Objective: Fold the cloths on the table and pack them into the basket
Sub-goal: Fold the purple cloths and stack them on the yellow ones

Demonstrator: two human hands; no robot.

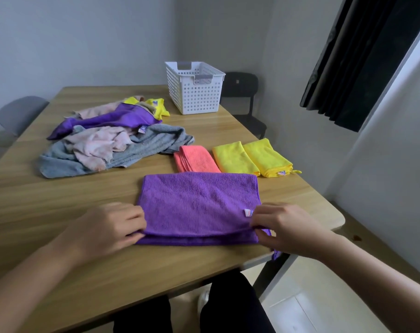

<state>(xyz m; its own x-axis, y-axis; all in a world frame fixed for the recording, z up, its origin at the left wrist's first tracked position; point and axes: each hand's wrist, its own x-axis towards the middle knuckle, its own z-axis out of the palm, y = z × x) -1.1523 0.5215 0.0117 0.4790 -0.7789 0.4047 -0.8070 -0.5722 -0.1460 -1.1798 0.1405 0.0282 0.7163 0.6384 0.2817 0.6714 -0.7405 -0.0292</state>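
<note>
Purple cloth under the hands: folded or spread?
Folded once: purple cloth shows a second layer's edge along its near side, both hands pinching the corners.

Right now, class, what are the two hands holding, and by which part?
Both hands, left and right, pinch the half-folded purple microfibre cloth at its near corners, one each.

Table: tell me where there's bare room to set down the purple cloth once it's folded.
Bare wood lies left of the purple cloth, in front of the grey towel, and between the white basket and the two yellow folded cloths. Crowded: the unfolded pile at the far left, and the row formed by the coral folded cloth and the yellow ones.
</note>
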